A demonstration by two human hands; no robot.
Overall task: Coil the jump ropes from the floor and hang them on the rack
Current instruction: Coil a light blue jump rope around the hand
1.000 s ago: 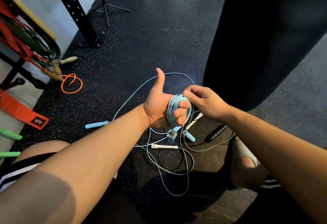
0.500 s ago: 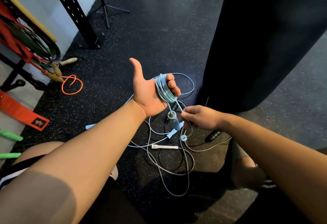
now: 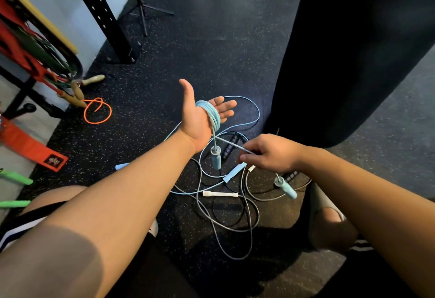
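Your left hand (image 3: 200, 119) now lies palm up with the fingers straightened out; half a second ago they curled over the coil. The light-blue jump rope (image 3: 211, 114) sits wound in several turns round that palm, kept there by the wraps alone. Your right hand (image 3: 270, 154) has drawn away from the coil, down and to the right. It pinches the rope's free tail between thumb and fingers and pulls it taut. The first handle (image 3: 216, 159) hangs just below the left wrist. The second handle (image 3: 286, 188) dangles under the right hand, apparently clear of the floor (image 3: 211, 50). Reading: the winding looks nearly done, with only a short tail left to tuck or cinch. Risk: with the fingers open, the turns could slide off. The tangle of other ropes (image 3: 244, 203) and a white handle (image 3: 220, 194) are still on the floor. The rack (image 3: 35, 62) stands well apart at left.
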